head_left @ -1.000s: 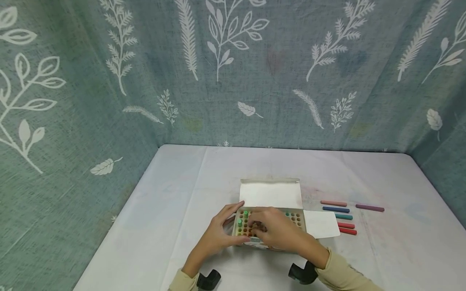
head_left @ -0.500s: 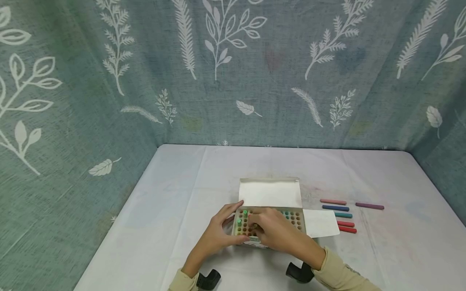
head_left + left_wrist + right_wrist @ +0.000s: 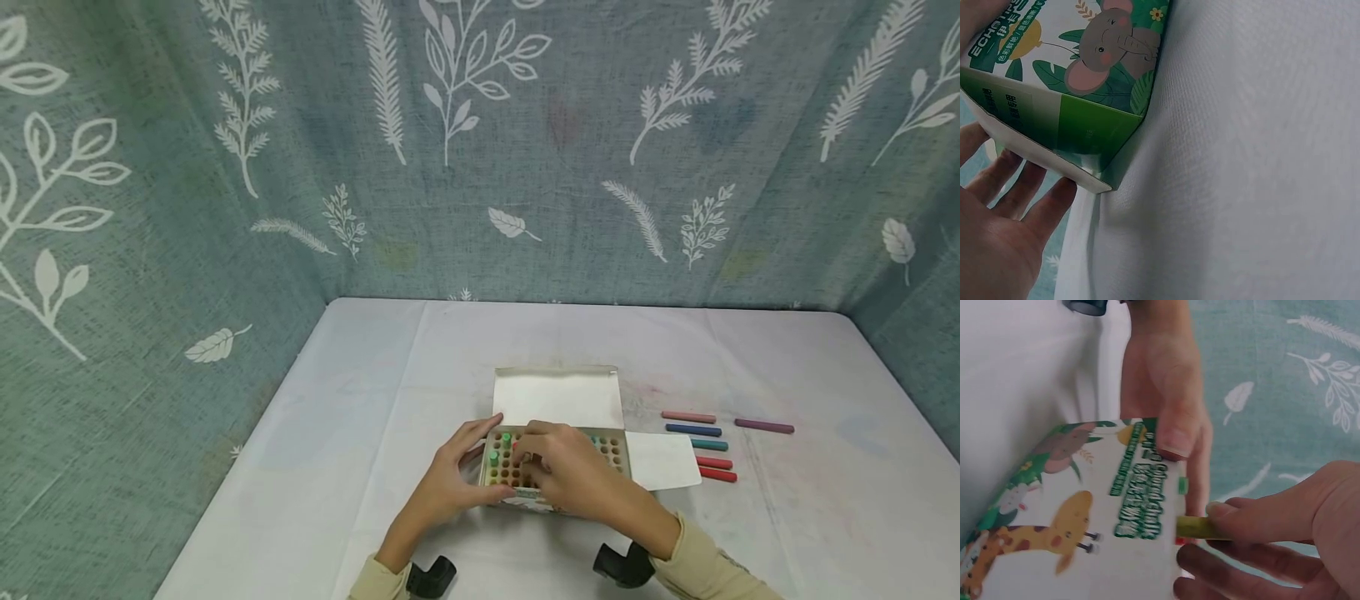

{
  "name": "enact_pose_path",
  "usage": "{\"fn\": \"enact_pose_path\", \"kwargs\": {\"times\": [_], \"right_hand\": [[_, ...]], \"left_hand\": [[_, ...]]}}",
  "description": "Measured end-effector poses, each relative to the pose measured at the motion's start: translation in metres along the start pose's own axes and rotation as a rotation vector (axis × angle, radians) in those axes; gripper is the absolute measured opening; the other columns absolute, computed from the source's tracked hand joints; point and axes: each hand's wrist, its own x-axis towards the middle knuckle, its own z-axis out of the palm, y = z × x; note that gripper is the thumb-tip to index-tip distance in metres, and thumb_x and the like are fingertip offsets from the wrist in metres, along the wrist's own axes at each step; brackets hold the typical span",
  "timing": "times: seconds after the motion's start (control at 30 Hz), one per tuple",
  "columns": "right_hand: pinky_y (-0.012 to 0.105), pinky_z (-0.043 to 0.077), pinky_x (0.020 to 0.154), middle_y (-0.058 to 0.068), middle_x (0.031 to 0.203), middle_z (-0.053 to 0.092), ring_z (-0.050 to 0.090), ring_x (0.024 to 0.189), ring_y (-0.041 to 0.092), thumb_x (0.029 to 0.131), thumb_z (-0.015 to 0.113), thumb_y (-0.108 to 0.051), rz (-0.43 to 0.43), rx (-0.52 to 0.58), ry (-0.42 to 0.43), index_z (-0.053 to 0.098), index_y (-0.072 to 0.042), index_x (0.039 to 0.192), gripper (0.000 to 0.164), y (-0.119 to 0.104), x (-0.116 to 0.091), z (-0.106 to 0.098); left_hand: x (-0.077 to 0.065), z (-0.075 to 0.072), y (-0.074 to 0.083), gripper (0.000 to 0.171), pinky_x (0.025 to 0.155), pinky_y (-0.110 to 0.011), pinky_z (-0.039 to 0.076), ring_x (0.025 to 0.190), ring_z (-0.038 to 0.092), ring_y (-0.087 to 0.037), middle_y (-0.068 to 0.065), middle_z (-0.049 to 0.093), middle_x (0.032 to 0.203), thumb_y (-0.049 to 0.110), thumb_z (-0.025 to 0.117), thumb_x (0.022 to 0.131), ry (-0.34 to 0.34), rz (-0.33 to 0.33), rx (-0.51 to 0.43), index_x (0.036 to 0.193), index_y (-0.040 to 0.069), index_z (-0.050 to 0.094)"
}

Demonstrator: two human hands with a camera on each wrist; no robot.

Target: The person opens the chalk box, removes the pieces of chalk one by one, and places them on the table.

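One chalk box, lower centre of frame | we've got left hand clamped on it | right hand pinching a yellow-green stick up top

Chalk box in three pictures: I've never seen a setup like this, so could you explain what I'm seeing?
There's no robot, just a person's two bare hands. One picture comes from a camera worn on the head, looking forward and down; the others come from cameras on each wrist. The left hand grips the open chalk box. The right hand pinches a yellow-green stick at the box's top. Right of it, on the white cloth, lie a pink stick, blue stick, teal stick, purple stick and two red sticks.
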Motion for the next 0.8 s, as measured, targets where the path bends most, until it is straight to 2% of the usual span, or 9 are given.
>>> {"fn": "enact_pose_path", "kwargs": {"times": [0.27, 0.43, 0.8], "right_hand": [[0.013, 0.047, 0.057, -0.003, 0.081, 0.058, 0.052, 0.067, 0.002, 0.075, 0.065, 0.001, -0.038, 0.120, 0.082, 0.065, -0.013, 0.084, 0.017, -0.001, -0.002, -0.019], [0.016, 0.048, 0.056, -0.004, 0.081, 0.058, 0.052, 0.066, 0.001, 0.075, 0.065, 0.000, -0.037, 0.135, 0.118, 0.065, -0.014, 0.083, 0.017, 0.001, -0.006, -0.030], [0.015, 0.050, 0.060, -0.006, 0.083, 0.057, 0.056, 0.072, 0.005, 0.076, 0.065, 0.001, -0.005, 0.170, 0.156, 0.064, -0.012, 0.083, 0.015, 0.007, -0.022, -0.053]], "left_hand": [[0.001, 0.002, 0.001, 0.083, 0.098, -0.040, 0.035, 0.122, 0.035, -0.025, -0.010, 0.034, 0.134, 0.021, 0.076, 0.069, 0.005, -0.007, 0.010, 0.138, 0.011, 0.030], [0.001, 0.002, 0.000, 0.084, 0.098, -0.038, 0.035, 0.121, 0.036, -0.024, -0.009, 0.035, 0.133, 0.022, 0.076, 0.069, 0.011, -0.018, 0.011, 0.138, 0.013, 0.030], [-0.004, 0.002, -0.004, 0.084, 0.098, -0.038, 0.035, 0.124, 0.032, -0.019, -0.005, 0.035, 0.133, 0.025, 0.076, 0.068, 0.025, -0.053, 0.012, 0.138, 0.016, 0.030]]}}
